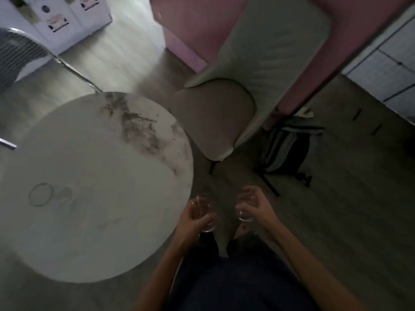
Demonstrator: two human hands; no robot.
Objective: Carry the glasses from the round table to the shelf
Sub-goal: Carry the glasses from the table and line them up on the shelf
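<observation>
Head camera, looking straight down. The left hand (190,219) is curled round a small clear drinking glass (205,217), fingers wrapped on its side. It holds the glass just off the near edge of the round white marble-patterned table (101,153), over the floor.

Across from it, the right hand (258,206) grips a second clear glass (244,215), with bent fingers coming down round its rim and side. Blur hides exactly how the thumb lies. The two held glasses are near each other but apart, just ahead of the person's dark trousers (235,277).

On the tabletop, toward its left side, a third clear glass (40,194) stands upright, well apart from both hands. The faint oval just beside it is too blurred to tell.

Past the table a beige padded chair (213,117) stands close to the table's rim. A dark striped bag (285,149) lies on the grey floor near the pink wall (190,25).
</observation>
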